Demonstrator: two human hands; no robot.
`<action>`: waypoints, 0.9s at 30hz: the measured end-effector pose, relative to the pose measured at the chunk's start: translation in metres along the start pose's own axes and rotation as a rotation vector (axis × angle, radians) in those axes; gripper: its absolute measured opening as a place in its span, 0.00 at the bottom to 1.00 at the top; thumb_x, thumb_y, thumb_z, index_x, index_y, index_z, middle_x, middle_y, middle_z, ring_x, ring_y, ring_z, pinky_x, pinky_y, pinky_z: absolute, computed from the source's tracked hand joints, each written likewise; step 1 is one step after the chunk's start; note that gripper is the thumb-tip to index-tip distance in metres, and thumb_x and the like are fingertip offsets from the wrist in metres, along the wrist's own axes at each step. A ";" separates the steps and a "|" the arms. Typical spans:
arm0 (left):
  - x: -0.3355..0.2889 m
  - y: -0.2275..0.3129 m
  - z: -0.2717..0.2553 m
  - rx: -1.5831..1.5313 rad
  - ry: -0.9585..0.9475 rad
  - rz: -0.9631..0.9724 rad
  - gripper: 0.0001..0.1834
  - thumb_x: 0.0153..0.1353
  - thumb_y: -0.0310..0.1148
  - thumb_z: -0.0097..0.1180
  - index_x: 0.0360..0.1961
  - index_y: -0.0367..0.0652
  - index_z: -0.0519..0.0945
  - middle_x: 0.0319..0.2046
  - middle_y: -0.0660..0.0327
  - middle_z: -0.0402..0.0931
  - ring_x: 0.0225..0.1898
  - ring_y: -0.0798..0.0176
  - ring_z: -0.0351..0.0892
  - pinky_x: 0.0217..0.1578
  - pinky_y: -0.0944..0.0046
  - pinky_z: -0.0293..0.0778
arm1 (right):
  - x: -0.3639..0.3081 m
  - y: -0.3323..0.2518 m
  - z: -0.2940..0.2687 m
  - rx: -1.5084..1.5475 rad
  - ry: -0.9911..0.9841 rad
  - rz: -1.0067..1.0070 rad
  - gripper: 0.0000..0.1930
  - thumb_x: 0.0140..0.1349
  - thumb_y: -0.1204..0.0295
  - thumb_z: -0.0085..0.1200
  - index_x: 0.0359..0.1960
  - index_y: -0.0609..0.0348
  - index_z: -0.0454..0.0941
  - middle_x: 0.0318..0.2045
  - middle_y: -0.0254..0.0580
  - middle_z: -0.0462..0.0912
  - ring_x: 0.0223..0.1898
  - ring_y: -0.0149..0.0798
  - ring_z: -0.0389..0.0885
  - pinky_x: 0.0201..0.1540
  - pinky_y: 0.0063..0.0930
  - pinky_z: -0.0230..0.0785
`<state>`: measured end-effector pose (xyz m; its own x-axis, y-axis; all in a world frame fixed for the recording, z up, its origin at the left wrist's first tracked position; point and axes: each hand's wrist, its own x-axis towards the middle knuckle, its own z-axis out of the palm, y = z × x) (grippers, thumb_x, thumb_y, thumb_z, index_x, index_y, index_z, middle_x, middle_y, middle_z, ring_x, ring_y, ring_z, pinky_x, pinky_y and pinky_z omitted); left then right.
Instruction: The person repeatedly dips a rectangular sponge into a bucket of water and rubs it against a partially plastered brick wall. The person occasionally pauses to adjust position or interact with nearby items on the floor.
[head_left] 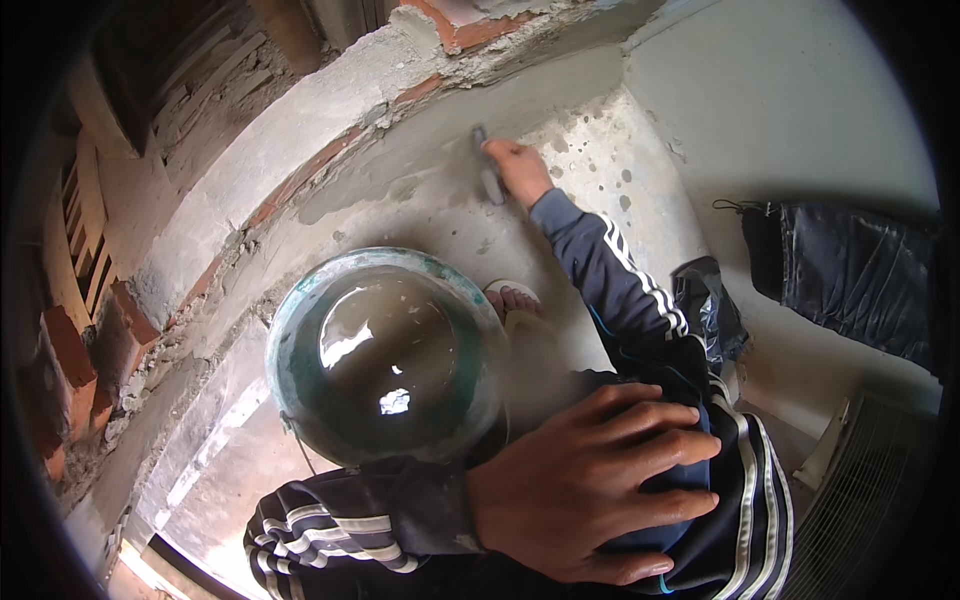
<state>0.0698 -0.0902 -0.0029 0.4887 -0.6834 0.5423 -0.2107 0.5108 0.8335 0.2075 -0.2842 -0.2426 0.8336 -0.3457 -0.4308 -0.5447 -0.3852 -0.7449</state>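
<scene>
My right hand (520,172) reaches out at the upper middle, its fingers wrapped round a grey trowel (491,180), seen nearly edge-on and partly hidden by the hand. The trowel is against or close above the smoothed grey plaster (440,150) along the base of the low wall; whether it touches cannot be told. My left hand (600,480) lies palm down, fingers spread, over my dark-clothed leg and holds nothing. Just beyond my left forearm is a green bucket (285,345) with murky, reflecting water in it.
Rough masonry with exposed red bricks (470,35) runs along the far side and left. A sandalled foot (517,298) is beside the bucket. A black plastic bag (708,310), hanging black cloth (860,270) and a dark grille (870,500) are at the right. Wet spots speckle the pale surface (600,160).
</scene>
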 end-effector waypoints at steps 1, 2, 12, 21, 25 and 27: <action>0.000 0.000 0.001 -0.012 0.006 0.002 0.22 0.49 0.45 0.58 0.43 0.45 0.74 0.50 0.53 0.65 0.54 0.50 0.64 0.54 0.48 0.59 | -0.010 0.000 0.001 0.047 -0.026 -0.042 0.24 0.54 0.51 0.48 0.45 0.55 0.79 0.43 0.55 0.79 0.49 0.52 0.75 0.52 0.32 0.64; 0.000 0.000 0.002 -0.012 -0.022 -0.011 0.22 0.48 0.45 0.58 0.43 0.45 0.74 0.50 0.53 0.65 0.54 0.50 0.64 0.54 0.48 0.59 | -0.015 0.000 0.002 0.095 -0.055 -0.086 0.23 0.54 0.52 0.48 0.44 0.54 0.79 0.42 0.55 0.79 0.48 0.51 0.76 0.52 0.31 0.64; -0.002 0.003 -0.003 -0.004 -0.015 0.011 0.22 0.48 0.45 0.58 0.43 0.46 0.75 0.50 0.53 0.65 0.53 0.50 0.64 0.53 0.48 0.60 | 0.057 0.007 -0.030 -0.121 0.305 -0.014 0.28 0.53 0.49 0.46 0.49 0.56 0.77 0.46 0.59 0.77 0.50 0.56 0.73 0.53 0.36 0.64; 0.004 0.000 -0.003 0.009 -0.064 -0.031 0.21 0.49 0.45 0.58 0.42 0.46 0.75 0.49 0.54 0.66 0.53 0.50 0.65 0.53 0.48 0.60 | -0.001 -0.002 -0.016 0.226 0.106 -0.066 0.25 0.53 0.51 0.49 0.43 0.59 0.79 0.42 0.51 0.80 0.47 0.48 0.77 0.50 0.30 0.65; 0.005 0.000 -0.002 0.000 -0.080 -0.044 0.21 0.49 0.45 0.58 0.42 0.46 0.75 0.50 0.54 0.66 0.53 0.50 0.65 0.53 0.49 0.60 | 0.083 0.037 -0.099 0.037 0.397 0.026 0.25 0.53 0.49 0.47 0.41 0.57 0.81 0.41 0.52 0.80 0.47 0.50 0.77 0.50 0.31 0.65; 0.005 -0.002 -0.002 -0.018 -0.072 -0.032 0.21 0.49 0.45 0.59 0.42 0.46 0.75 0.50 0.54 0.66 0.53 0.51 0.65 0.53 0.50 0.61 | 0.113 0.044 -0.131 -0.072 0.579 -0.085 0.26 0.53 0.48 0.47 0.31 0.63 0.81 0.25 0.47 0.81 0.23 0.39 0.80 0.26 0.30 0.71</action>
<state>0.0745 -0.0936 -0.0020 0.4322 -0.7349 0.5226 -0.1807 0.4972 0.8486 0.2660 -0.4527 -0.2579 0.6998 -0.7143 -0.0075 -0.5001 -0.4823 -0.7192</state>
